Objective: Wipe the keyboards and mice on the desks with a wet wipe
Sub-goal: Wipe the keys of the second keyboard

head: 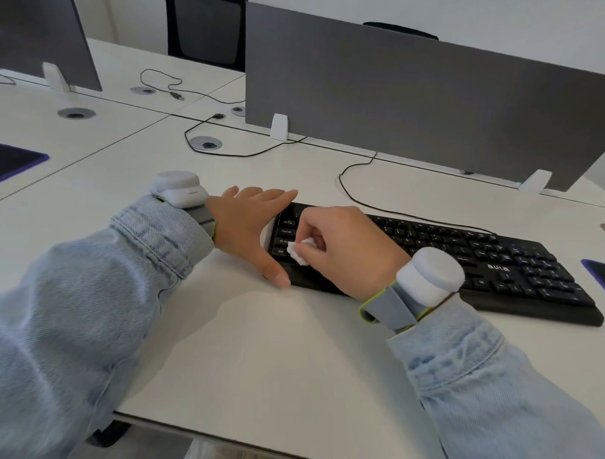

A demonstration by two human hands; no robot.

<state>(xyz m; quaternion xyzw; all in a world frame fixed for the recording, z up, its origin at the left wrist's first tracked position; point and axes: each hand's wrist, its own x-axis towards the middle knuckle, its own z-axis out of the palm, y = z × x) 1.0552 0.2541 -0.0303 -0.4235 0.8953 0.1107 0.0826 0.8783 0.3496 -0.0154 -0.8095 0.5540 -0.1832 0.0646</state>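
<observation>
Pinching a small crumpled white wet wipe point(299, 251) in curled right hand point(348, 246) fingers, pressed on the left-end keys of one black wired keyboard point(464, 262). Bracing that keyboard's left edge with the left hand point(249, 227), fingers straight, thumb at the front corner. Lying on a white desk point(256, 348), near its front. Standing behind: two grey divider panels point(419, 96). Set into the desktops: four round cable grommets point(206, 143). Showing at the edges: two dark purple-trimmed mats point(8, 164). No containers visible.
</observation>
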